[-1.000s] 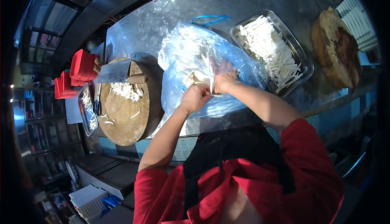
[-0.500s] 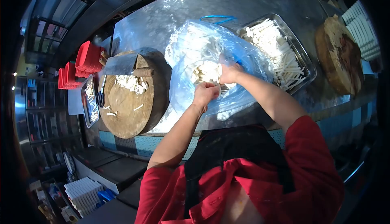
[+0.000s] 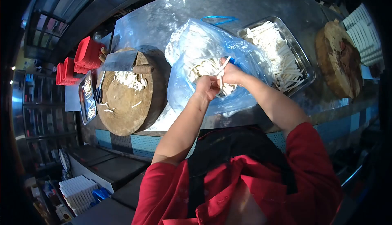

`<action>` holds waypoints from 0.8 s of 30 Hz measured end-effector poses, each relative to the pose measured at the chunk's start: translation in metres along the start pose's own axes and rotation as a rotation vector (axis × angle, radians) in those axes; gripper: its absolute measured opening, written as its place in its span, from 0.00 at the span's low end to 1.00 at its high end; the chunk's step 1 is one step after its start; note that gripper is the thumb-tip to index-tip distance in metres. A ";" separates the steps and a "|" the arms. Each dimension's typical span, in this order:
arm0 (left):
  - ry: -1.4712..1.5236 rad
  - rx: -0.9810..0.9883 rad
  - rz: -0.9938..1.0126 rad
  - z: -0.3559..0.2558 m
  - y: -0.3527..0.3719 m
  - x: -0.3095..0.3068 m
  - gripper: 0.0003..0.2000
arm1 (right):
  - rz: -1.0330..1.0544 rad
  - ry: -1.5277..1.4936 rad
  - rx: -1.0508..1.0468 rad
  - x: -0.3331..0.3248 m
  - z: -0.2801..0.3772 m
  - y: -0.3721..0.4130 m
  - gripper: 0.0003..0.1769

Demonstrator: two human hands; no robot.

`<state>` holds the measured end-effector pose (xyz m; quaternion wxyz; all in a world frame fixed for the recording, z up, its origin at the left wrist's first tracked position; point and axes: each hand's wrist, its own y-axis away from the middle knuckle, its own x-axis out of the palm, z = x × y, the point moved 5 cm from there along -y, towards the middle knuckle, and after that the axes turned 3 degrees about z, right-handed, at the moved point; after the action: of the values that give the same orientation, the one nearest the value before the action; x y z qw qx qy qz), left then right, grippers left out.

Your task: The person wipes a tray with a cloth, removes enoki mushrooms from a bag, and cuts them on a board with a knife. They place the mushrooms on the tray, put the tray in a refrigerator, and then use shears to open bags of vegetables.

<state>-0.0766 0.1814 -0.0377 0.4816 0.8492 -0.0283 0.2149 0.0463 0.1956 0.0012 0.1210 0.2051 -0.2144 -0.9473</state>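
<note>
A clear bluish plastic bag (image 3: 179, 90) of long, thin white stalks (image 3: 202, 67) lies open in front of me. Over its mouth, my left hand (image 3: 207, 87) pinches the lower end of one white stalk (image 3: 223, 72). That stalk slants up against the fingers of my right hand (image 3: 232, 74). The right fingers are curled, and a small dark-blue thing (image 3: 231, 60) shows beside them; I cannot tell what it is. Right of the bag, a metal tray (image 3: 307, 67) holds a heap of similar stalks.
To the left, a round wooden chopping block (image 3: 122, 114) carries chopped white bits and a cleaver (image 3: 118, 61). Scissors (image 3: 98, 91) and a small tray (image 3: 84, 112) lie beside it. Red containers (image 3: 86, 53) stand behind. Another wooden block (image 3: 332, 61) is at far right.
My left hand has shifted slightly up and right, nearer the right hand. One white stalk now stands out between the hands, raised from the bag. The view has shifted slightly.
</note>
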 end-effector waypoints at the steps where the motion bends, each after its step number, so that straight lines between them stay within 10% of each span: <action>1: 0.071 0.033 0.010 0.002 -0.004 0.001 0.11 | 0.005 0.005 -0.005 0.001 -0.003 -0.002 0.54; 18: 0.270 -0.090 0.517 -0.040 0.034 0.036 0.39 | 0.139 0.071 -0.117 -0.006 0.055 -0.025 0.22; 21: 0.189 -0.060 0.335 -0.024 0.017 0.011 0.30 | -0.018 0.336 -0.224 0.008 0.064 0.000 0.34; 24: 0.322 -0.015 0.599 -0.024 0.047 0.027 0.23 | -0.075 0.368 -0.081 0.009 0.083 0.040 0.39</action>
<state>-0.0721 0.1805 0.0219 0.4015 0.7548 -0.2018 0.4778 0.0078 0.1874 0.0844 0.1310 0.3778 -0.1424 -0.9054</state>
